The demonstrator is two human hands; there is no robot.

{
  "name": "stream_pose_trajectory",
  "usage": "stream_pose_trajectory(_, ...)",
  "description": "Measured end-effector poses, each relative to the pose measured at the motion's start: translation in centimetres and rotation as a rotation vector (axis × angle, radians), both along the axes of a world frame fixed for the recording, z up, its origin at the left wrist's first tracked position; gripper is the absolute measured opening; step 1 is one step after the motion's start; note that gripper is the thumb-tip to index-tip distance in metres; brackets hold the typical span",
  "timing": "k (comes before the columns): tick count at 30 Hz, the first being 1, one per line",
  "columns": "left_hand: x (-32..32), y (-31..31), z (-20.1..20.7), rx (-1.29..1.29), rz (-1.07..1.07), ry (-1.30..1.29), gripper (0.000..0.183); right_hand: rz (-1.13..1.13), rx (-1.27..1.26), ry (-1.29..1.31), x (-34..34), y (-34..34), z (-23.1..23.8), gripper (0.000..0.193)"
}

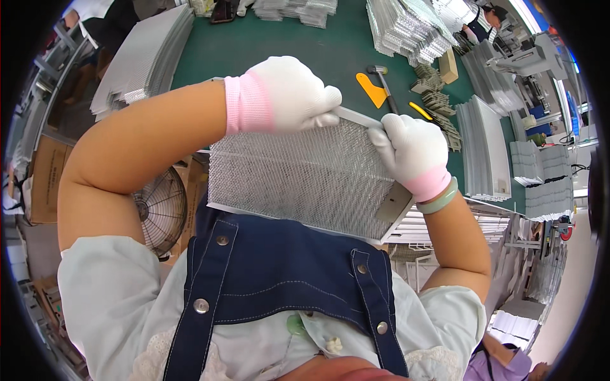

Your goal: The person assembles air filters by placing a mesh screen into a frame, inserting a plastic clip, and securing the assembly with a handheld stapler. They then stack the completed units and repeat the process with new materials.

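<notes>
A silver metal mesh filter panel (289, 174) with a thin metal frame is tilted in front of my apron, its near edge close to my body. My left hand (289, 95), in a white glove with a pink cuff, is closed on the panel's far frame edge. Gloved the same way, my right hand (413, 149) pinches that edge near its right corner. A small grey plate (394, 202) sits at the panel's right side, below my right hand. Beyond my right hand lie an orange scraper (372, 90), a hammer (385, 86) and a yellow-handled tool (420, 111).
The green tabletop (267, 41) carries a tall stack of mesh panels (146, 54) at left. Silver mesh sheets (410, 28), small grey plates (438, 101) and another panel stack (486, 149) stand at right. A floor fan (160, 209) is beneath my left arm.
</notes>
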State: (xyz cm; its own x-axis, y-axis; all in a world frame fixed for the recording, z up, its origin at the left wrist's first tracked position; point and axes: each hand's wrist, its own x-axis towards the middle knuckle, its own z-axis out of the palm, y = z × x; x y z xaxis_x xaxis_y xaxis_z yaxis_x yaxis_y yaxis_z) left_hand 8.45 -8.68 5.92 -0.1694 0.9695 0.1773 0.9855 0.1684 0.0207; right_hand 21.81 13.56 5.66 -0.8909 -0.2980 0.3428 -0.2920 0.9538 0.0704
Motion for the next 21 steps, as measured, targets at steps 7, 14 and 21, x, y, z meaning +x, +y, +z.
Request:
stream_pose_trajectory(7,0.0,-0.7,0.1,-0.003,0.024,-0.001,0.025,0.035,-0.042,0.052,0.0,0.5,-0.6,0.033)
stream_pose_trajectory(14,0.6,-0.2,0.6,-0.006,0.035,-0.100,0.023,0.081,-0.203,-0.141,-1.4,-0.9,0.8,0.034)
stream_pose_trajectory(21,-0.8,-1.8,2.1,-0.110,0.026,-0.373,0.024,0.101,-0.359,-0.306,-2.9,-2.3,-0.3,0.031)
